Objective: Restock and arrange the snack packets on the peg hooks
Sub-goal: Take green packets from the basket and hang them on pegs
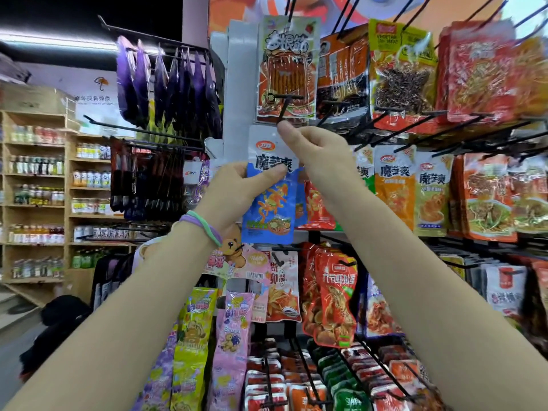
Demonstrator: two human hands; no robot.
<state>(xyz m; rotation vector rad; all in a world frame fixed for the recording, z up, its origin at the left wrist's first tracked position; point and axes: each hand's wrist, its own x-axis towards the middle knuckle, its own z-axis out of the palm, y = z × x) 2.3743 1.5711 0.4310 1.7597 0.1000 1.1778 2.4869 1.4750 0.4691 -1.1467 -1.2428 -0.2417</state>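
A blue and white snack packet (271, 203) with an orange crab picture hangs in front of me at mid height. My left hand (237, 188) grips its left side, thumb lying across the front under the white header. At the packet's top edge my right hand (311, 155) pinches the header, right beneath the tip of a black peg hook (284, 109). The packet's hang hole is hidden behind my fingers. Matching packets in red (318, 209), orange (394, 188) and green (433, 197) hang in the same row to the right.
The rack is crowded with black hooks sticking out toward me, carrying red and orange packets (480, 72) above and red ones (335, 298) below. Purple packets (169, 84) hang on the left. Candy strips (192, 345) dangle lower left. Wooden shelves with bottles (35, 173) stand far left.
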